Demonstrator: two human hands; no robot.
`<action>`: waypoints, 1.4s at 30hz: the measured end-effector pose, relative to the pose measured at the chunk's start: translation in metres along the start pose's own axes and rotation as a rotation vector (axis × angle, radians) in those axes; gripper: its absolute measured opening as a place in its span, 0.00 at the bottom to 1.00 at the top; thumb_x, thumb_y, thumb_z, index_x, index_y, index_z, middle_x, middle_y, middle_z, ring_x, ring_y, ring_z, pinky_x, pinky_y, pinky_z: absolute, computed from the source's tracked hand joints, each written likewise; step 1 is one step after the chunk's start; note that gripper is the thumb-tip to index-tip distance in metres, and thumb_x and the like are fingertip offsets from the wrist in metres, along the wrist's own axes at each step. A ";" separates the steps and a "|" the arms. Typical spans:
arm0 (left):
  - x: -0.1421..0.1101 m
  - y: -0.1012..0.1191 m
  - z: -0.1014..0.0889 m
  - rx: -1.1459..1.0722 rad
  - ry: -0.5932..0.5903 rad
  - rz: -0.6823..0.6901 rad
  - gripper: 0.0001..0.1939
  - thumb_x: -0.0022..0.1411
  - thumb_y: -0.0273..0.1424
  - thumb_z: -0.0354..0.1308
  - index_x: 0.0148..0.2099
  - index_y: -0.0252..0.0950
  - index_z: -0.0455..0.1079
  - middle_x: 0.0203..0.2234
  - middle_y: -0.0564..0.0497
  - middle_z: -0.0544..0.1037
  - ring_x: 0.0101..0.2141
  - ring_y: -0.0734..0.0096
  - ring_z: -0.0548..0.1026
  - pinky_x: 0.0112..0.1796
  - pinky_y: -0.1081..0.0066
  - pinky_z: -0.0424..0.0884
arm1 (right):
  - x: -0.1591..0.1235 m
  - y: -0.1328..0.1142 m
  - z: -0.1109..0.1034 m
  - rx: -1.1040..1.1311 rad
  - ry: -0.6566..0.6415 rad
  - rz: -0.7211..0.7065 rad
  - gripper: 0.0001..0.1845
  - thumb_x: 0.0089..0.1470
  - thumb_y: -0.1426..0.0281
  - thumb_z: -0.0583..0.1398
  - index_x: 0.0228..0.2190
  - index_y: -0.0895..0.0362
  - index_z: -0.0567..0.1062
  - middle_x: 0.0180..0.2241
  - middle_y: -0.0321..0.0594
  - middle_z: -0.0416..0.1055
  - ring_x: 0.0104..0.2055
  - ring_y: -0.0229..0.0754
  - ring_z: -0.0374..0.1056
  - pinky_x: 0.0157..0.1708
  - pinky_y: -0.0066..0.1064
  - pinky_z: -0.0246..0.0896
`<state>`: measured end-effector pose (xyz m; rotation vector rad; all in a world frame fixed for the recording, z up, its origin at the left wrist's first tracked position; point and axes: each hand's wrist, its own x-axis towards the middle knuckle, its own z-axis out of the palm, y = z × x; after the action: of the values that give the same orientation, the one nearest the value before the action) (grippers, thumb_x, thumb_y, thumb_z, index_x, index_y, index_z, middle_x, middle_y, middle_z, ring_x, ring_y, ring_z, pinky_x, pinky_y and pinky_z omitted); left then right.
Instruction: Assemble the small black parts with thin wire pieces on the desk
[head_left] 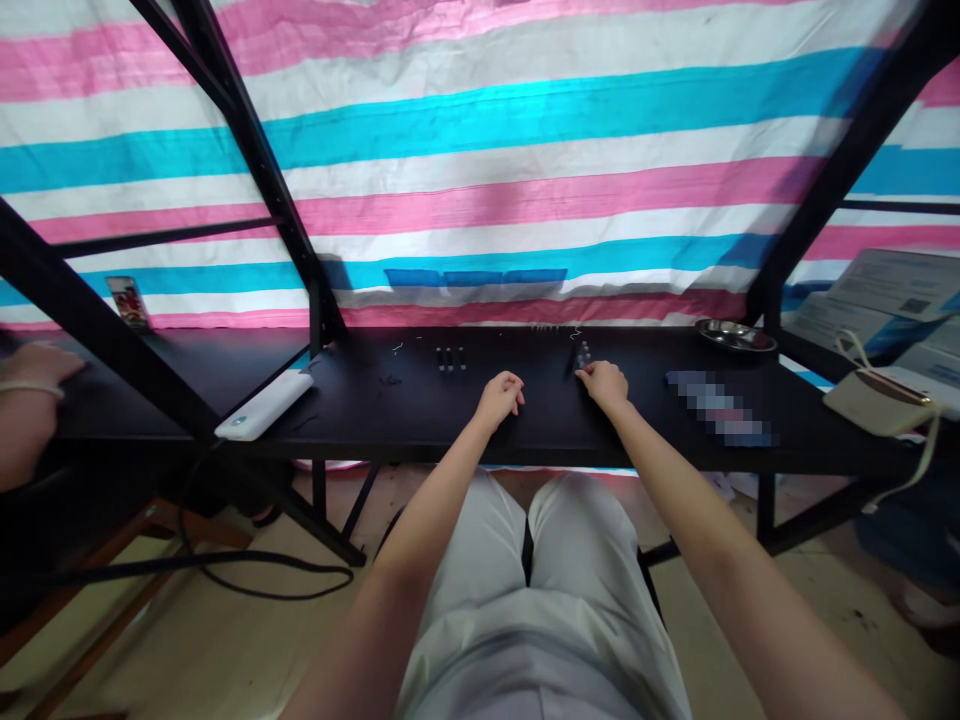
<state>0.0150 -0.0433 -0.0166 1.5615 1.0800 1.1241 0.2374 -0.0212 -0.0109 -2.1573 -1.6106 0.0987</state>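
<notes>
My left hand (499,398) rests curled on the black tabletop (420,425), and nothing shows in its fingers. My right hand (602,385) lies a short way to the right, its fingertips beside a small cluster of dark and clear parts (583,354). Whether those fingers pinch anything is hidden. A thin dark stick (571,358) stands close by. Left of my hands is a row of small dark pegs (450,358), with thin bits of wire (397,348) beyond them.
A steel dish (735,336) and a blurred flat item (720,407) sit on the right, with a beige pouch (877,400) at the far end. A white power bank (264,405) lies left, beyond a black frame leg (112,340). A co-worker's hand (34,368) rests at far left.
</notes>
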 end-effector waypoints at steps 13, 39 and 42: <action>0.001 -0.002 0.000 0.006 0.011 0.010 0.03 0.57 0.26 0.48 0.30 0.34 0.61 0.15 0.58 0.69 0.11 0.84 0.62 0.17 0.80 0.55 | -0.002 -0.011 -0.003 0.044 -0.032 0.112 0.18 0.52 0.62 0.60 0.39 0.61 0.76 0.41 0.56 0.72 0.44 0.53 0.70 0.40 0.38 0.63; 0.030 0.040 -0.066 0.919 0.273 -0.216 0.34 0.60 0.29 0.49 0.66 0.30 0.42 0.46 0.29 0.71 0.46 0.47 0.71 0.43 0.58 0.65 | -0.047 -0.067 0.006 -0.342 0.034 -0.202 0.20 0.54 0.84 0.45 0.39 0.71 0.74 0.36 0.64 0.72 0.38 0.50 0.73 0.33 0.33 0.66; 0.035 0.041 -0.072 1.020 0.205 -0.260 0.34 0.59 0.28 0.49 0.65 0.28 0.43 0.48 0.28 0.69 0.48 0.45 0.70 0.44 0.57 0.64 | -0.048 -0.062 0.006 -0.312 0.000 -0.234 0.20 0.55 0.83 0.44 0.40 0.68 0.72 0.38 0.61 0.72 0.38 0.48 0.73 0.34 0.33 0.66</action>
<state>-0.0414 -0.0060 0.0426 1.9686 2.1326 0.5474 0.1645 -0.0505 -0.0019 -2.1646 -1.9743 -0.2406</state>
